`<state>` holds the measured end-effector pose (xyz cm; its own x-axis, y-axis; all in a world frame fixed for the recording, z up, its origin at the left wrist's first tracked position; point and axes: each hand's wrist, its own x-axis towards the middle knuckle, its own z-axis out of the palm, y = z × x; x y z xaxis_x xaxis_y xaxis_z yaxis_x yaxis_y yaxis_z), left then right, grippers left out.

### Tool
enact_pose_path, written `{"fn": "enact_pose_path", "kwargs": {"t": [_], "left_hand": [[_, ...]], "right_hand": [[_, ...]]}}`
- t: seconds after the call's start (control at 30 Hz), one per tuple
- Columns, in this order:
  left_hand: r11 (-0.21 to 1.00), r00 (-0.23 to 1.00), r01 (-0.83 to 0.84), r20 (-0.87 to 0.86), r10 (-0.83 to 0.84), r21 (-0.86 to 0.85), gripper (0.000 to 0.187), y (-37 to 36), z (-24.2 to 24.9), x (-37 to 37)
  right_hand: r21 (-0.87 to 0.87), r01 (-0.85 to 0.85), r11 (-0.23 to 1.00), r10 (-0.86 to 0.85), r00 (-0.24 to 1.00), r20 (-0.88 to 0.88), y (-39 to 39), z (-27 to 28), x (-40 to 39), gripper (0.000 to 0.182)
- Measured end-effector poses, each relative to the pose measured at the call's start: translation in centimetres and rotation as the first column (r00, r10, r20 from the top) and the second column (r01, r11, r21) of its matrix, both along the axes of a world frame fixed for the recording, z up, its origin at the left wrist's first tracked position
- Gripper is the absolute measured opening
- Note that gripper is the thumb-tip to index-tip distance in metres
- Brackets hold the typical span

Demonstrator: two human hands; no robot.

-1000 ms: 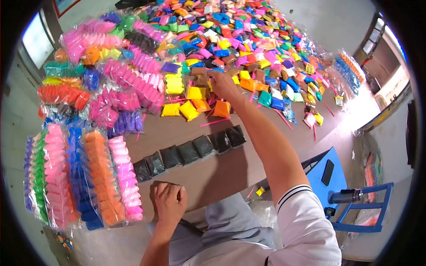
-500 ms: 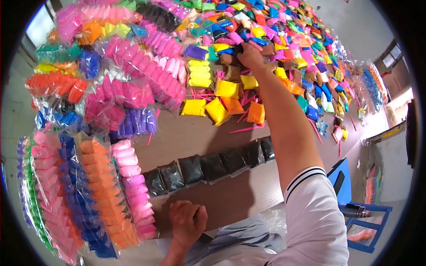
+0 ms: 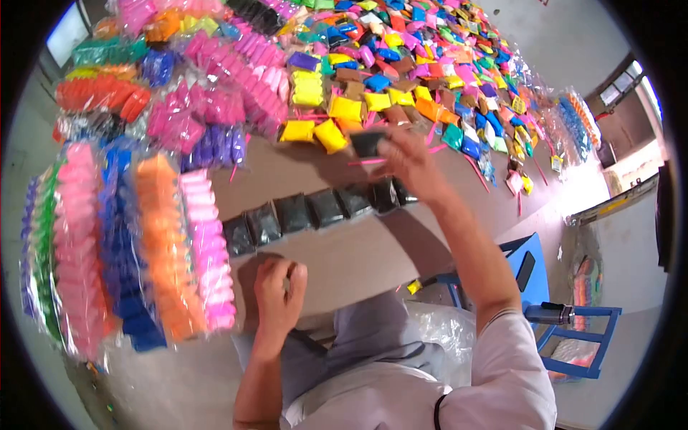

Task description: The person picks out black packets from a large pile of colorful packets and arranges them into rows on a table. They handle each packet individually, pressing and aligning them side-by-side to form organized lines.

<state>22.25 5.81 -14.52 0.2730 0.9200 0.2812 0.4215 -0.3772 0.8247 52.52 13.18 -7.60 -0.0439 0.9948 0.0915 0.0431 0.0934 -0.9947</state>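
My right hand (image 3: 408, 161) is closed on a black packet (image 3: 368, 143), held above the table beyond the right part of a row of black packets (image 3: 294, 213). The row lies side by side across the brown table (image 3: 344, 261). My left hand (image 3: 279, 290) rests near the table's front edge, below the row's left end, with its fingers curled; whether anything is inside them is hidden. Yellow packets (image 3: 345, 108) and pink sticks (image 3: 469, 168) lie just beyond my right hand.
A large heap of coloured packets (image 3: 408, 54) covers the back. Bagged strips of packets (image 3: 168, 244) stand at the left. On the right are a blue stool (image 3: 534, 276) with a dark phone (image 3: 526, 266) and a blue frame (image 3: 605, 340).
My right hand has drawn back from the heap towards the row, now with a black packet in it. The view has tilted, so the table and row appear higher.
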Motion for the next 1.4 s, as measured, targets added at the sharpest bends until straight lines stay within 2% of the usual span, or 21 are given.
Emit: {"fn": "enact_pose_path", "kwargs": {"t": [0.07, 0.1, 0.17, 0.2, 0.27, 0.3, 0.37, 0.5, 0.57, 0.6, 0.67, 0.7, 0.77, 0.9, 0.97, 1.1, 1.2, 1.27, 1.3, 1.37, 1.4], "left_hand": [[0.998, 0.999, 0.045, 0.019, -0.044, -0.041, 0.024, 0.1, -0.5, -0.4], [0.995, 0.997, 0.069, 0.04, -0.066, -0.075, 0.031, 0.1, -0.6, -0.5], [0.991, 0.993, 0.063, 0.103, -0.051, -0.115, 0.036, 0.0, -1.1, -0.5], [0.988, 0.984, 0.072, 0.172, -0.048, -0.136, 0.043, 0.1, -1.2, -0.5], [0.991, 0.988, 0.039, 0.151, -0.02, -0.124, 0.045, 0.1, -1.4, -0.4], [0.994, 0.99, 0.01, 0.14, 0.006, -0.108, 0.048, 0.1, -1.2, -0.3], [0.995, 0.989, -0.012, 0.143, 0.026, -0.097, 0.046, -0.1, -0.5, -0.1], [0.999, 0.999, 0.031, -0.009, -0.031, -0.014, 0.041, -0.5, -0.5, 0.0], [0.998, 0.999, 0.028, -0.029, -0.027, 0.054, 0.039, -0.5, -0.7, 0.0], [0.998, 0.998, 0.021, -0.057, -0.017, 0.057, 0.038, -0.5, -0.7, 0.0], [0.998, 0.996, 0.018, -0.09, -0.013, 0.061, 0.036, -0.7, -0.7, 0.0], [0.999, 0.998, 0.008, -0.067, -0.006, 0.043, 0.036, -0.8, -0.6, 0.0], [1.0, 0.999, 0.002, -0.049, 0.0, 0.027, 0.035, -0.8, -0.5, 0.1], [1.0, 0.998, 0.015, -0.056, -0.015, 0.007, 0.036, -0.8, -0.3, 0.1], [1.0, 0.997, 0.028, -0.076, -0.028, 0.005, 0.036, -0.7, -0.3, 0.1], [0.994, 0.995, 0.073, -0.076, -0.067, 0.084, 0.038, -0.5, -0.6, 0.2], [0.993, 0.99, 0.103, -0.107, -0.096, 0.062, 0.039, -0.2, -0.4, -0.2], [0.992, 0.981, 0.128, -0.149, -0.125, 0.01, 0.041, -0.2, -0.4, -0.2], [0.992, 0.987, 0.113, -0.117, -0.106, 0.056, 0.04, -0.3, -0.6, -0.2], [0.989, 0.992, 0.102, -0.084, -0.093, 0.104, 0.041, -0.3, -1.1, -0.1], [0.992, 0.995, 0.084, -0.053, -0.079, 0.09, 0.041, -0.3, -1.1, 0.0]], "right_hand": [[-0.131, -0.053, 0.99, 0.069, 0.99, 0.119, -5.2, 0.2, -3.7, 0.029], [-0.097, -0.097, 0.991, 0.11, 0.983, 0.148, -7.0, 0.0, -5.4, 0.029], [0.183, -0.159, 0.97, 0.079, 0.92, 0.383, -9.1, -2.4, -7.1, 0.037], [0.182, -0.164, 0.97, 0.086, 0.923, 0.376, -9.7, -3.7, -7.9, 0.037], [0.388, -0.171, 0.906, -0.01, 0.906, 0.423, -10.8, -5.7, -9.1, 0.044], [0.39, -0.174, 0.904, -0.008, 0.906, 0.423, -11.3, -6.1, -9.5, 0.044], [0.235, -0.162, 0.958, 0.094, 0.957, 0.275, -12.1, -6.4, -10.2, 0.042], [0.288, -0.104, 0.952, 0.04, 0.975, 0.22, -12.3, -7.5, -11.9, 0.038], [0.248, 0.13, 0.96, -0.091, 0.982, -0.165, -12.1, -8.6, -12.7, 0.029], [0.247, 0.131, 0.96, -0.09, 0.981, -0.171, -12.2, -8.2, -12.7, 0.029], [-0.012, 0.207, 0.978, -0.205, 0.953, -0.222, -12.2, -7.2, -12.1, 0.027], [-0.011, 0.21, 0.978, -0.207, 0.952, -0.226, -12.3, -6.8, -11.8, 0.027], [-0.227, 0.033, 0.973, -0.079, 0.977, -0.196, -12.3, -6.4, -11.4, 0.034], [-0.249, -0.027, 0.968, -0.039, 0.966, -0.255, -12.1, -6.9, -11.9, 0.03], [-0.085, 0.073, 0.994, -0.091, 0.969, -0.231, -11.7, -8.1, -12.4, 0.027], [-0.104, 0.121, 0.987, -0.144, 0.957, -0.251, -11.6, -8.0, -12.9, 0.025], [-0.056, 0.165, 0.985, -0.174, 0.927, -0.334, -11.6, -7.3, -13.3, 0.024], [-0.158, 0.222, 0.962, -0.273, 0.786, -0.554, -11.3, -7.3, -13.3, 0.021], [-0.154, 0.228, 0.961, -0.275, 0.785, -0.556, -11.6, -6.9, -12.9, 0.021], [-0.29, -0.014, 0.957, -0.117, 0.896, -0.428, -12.9, -5.9, -12.3, 0.018], [-0.289, -0.01, 0.957, -0.12, 0.895, -0.429, -13.1, -6.2, -12.7, 0.018]]}}
